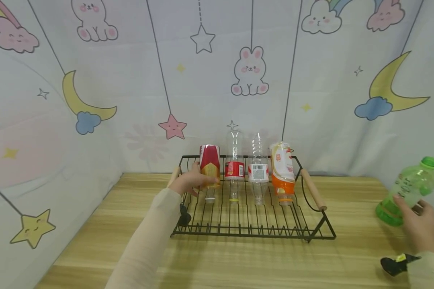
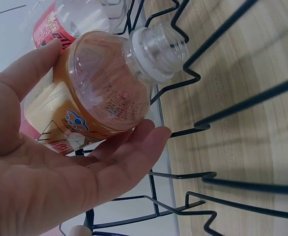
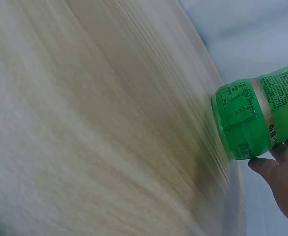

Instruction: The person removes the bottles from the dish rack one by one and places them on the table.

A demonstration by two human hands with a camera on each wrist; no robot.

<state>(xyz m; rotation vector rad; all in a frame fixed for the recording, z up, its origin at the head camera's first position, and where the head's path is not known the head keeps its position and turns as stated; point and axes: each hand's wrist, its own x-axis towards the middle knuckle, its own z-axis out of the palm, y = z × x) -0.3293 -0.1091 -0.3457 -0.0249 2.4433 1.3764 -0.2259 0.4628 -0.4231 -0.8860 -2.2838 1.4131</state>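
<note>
My left hand (image 1: 192, 181) is at the left end of a black wire rack (image 1: 238, 233), gripping a red and gold plastic bottle (image 1: 210, 158). That bottle leans neck down in the rack; in the left wrist view its uncapped mouth (image 2: 171, 51) points to the wires, with the thumb on one side and fingers on the other. Far to the right, my right hand (image 1: 421, 224) holds a green bottle (image 1: 408, 192) with a green cap (image 1: 430, 161). This one is tilted, its base low over the wooden table (image 3: 109, 123).
Beside the held bottle, a clear red-labelled bottle (image 1: 234, 168), a clear bottle with a white label (image 1: 258, 172) and an orange and white bottle (image 1: 283, 168) lean neck down in the rack. Wooden handles (image 1: 314, 189) flank it. A patterned curtain (image 1: 217, 88) hangs behind.
</note>
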